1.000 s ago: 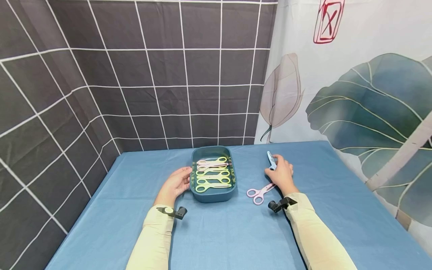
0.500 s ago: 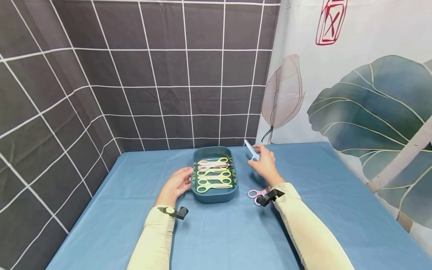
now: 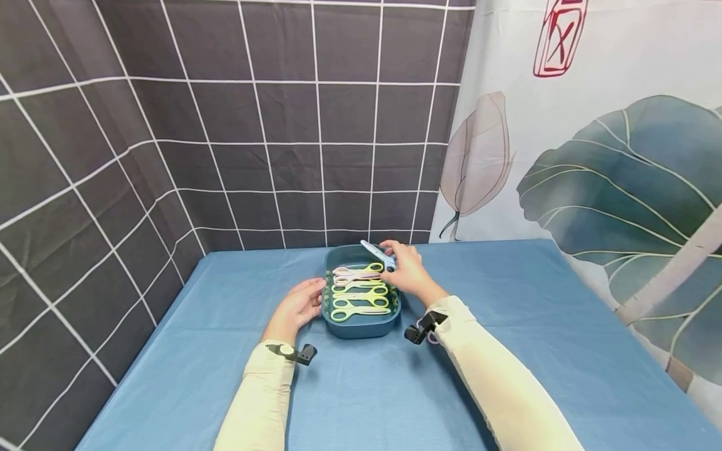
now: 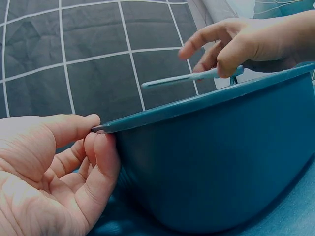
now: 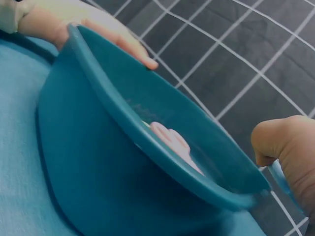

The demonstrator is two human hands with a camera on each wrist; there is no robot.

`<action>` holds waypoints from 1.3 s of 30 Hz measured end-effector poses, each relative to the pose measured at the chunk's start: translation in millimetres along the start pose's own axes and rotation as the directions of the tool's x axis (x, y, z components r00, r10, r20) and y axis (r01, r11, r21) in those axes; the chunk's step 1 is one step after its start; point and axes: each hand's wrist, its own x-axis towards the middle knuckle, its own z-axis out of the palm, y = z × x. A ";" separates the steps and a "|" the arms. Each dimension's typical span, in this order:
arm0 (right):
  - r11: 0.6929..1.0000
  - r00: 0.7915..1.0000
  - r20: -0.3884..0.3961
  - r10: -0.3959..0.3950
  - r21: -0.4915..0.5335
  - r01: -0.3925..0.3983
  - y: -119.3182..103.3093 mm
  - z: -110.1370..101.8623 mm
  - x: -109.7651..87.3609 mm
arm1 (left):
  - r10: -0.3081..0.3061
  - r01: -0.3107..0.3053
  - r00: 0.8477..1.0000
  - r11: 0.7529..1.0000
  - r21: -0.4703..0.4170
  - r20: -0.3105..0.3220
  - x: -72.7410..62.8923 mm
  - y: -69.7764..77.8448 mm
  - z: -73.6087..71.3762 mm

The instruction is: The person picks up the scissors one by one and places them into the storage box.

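My left hand pinches the left rim of a teal plastic bin between thumb and fingers. Inside the bin lie several yellow-green scissors and a pink pair of scissors toward the far end. Over the bin's far right part, my right hand grips light blue scissors by the handles. Their blades point away and to the left, above the rim in the left wrist view. Another pair of scissors, pinkish purple, lies on the table, mostly hidden beneath my right wrist.
A blue cloth covers the table. A dark curtain with a white grid stands behind and to the left. At the right hangs a pale cloth with leaf prints. Each wrist wears a small black camera.
My right hand has carried the light blue scissors leftward from the table's right side to over the bin. My left hand stays at the bin's rim.
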 end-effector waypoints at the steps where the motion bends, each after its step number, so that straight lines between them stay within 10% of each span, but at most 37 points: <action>1: 1.000 1.000 0.023 -0.013 -0.008 0.013 -2.8 1.8 0.5 | 0.000 0.000 1.000 1.000 -0.001 0.004 0.3 0.0 -0.1; 21: 0.975 0.918 0.390 -0.068 -0.170 0.144 -29.7 20.2 6.4 | 0.002 -0.001 1.000 1.000 -0.031 0.007 1.0 -0.7 0.7; 32: 0.864 0.859 0.492 -0.139 -0.363 0.348 -30.3 24.7 5.5 | 0.002 -0.003 1.000 1.000 -0.025 -0.012 1.9 -0.6 0.3; 39: 0.929 0.863 0.490 -0.126 -0.247 0.275 -30.8 21.3 7.8 | 0.005 -0.005 1.000 0.999 -0.032 0.004 1.1 -0.5 -0.5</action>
